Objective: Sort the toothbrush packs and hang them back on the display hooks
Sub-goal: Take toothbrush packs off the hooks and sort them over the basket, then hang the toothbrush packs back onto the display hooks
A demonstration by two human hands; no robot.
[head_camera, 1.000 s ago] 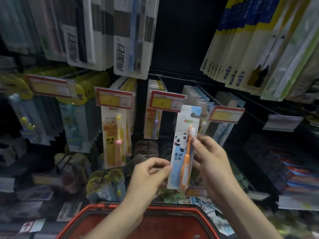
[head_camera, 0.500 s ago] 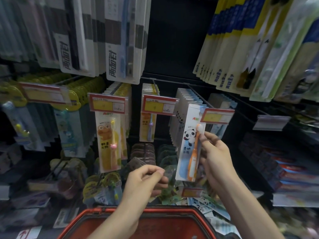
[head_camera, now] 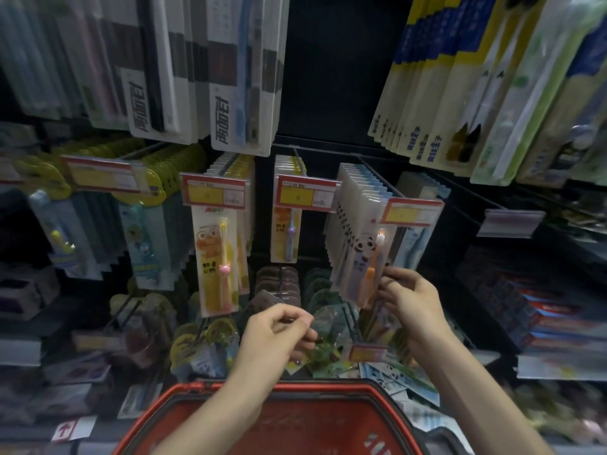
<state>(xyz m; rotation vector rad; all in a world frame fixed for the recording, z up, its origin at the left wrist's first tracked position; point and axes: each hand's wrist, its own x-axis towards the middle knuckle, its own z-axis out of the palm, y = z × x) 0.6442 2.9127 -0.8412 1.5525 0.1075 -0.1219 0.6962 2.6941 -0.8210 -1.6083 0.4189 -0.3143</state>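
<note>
A panda toothbrush pack [head_camera: 364,257] with an orange brush hangs at the front of a row of like packs [head_camera: 354,192], under a red and yellow price tag [head_camera: 410,211]. My right hand [head_camera: 410,300] pinches the pack's lower right edge. My left hand [head_camera: 279,330] hovers lower and to the left, fingers curled with nothing in them, apart from the pack. To the left hang a yellow cartoon pack [head_camera: 216,257] and a purple brush pack [head_camera: 287,234] on their own hooks.
A red shopping basket [head_camera: 197,389] sits right below my arms. Long adult toothbrush packs [head_camera: 230,77] hang overhead, yellow and blue ones [head_camera: 443,93] at upper right. Small blister packs [head_camera: 210,343] crowd the lower hooks. Boxes fill the shelves [head_camera: 542,316] at right.
My right hand has carried the panda pack up and right to the front of the panda row. My left hand let go of it and dropped back, fingers curled.
</note>
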